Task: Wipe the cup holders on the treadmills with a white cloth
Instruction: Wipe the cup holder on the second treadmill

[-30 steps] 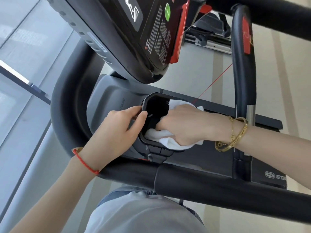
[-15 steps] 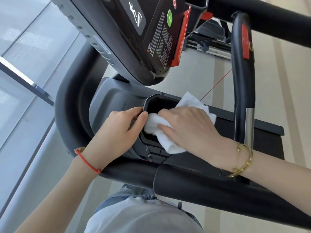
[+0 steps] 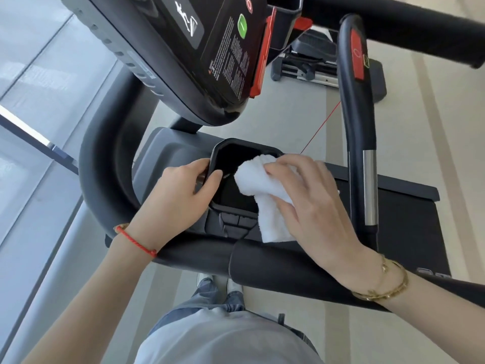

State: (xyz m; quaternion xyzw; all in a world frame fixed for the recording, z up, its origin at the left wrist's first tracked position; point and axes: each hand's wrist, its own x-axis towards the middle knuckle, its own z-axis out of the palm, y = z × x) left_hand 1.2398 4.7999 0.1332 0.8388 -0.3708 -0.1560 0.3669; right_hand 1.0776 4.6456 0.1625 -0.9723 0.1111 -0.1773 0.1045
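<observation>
A black cup holder with an angular rim sits in the treadmill's grey side tray. My left hand grips the holder's left rim, thumb curled over the edge. My right hand holds a bunched white cloth over the holder's right side; the cloth's front tip lies above the opening and its tail hangs down past the holder's near edge. Most of the holder's dark inside is visible.
The black console with a green button overhangs the holder from above. A thick black handrail runs across below my hands, and an upright grip bar stands to the right. The dark running belt lies beyond it.
My right hand drew the cloth up out of the holder and toward its right side, leaving the opening mostly uncovered. My left hand kept its grip on the rim.
</observation>
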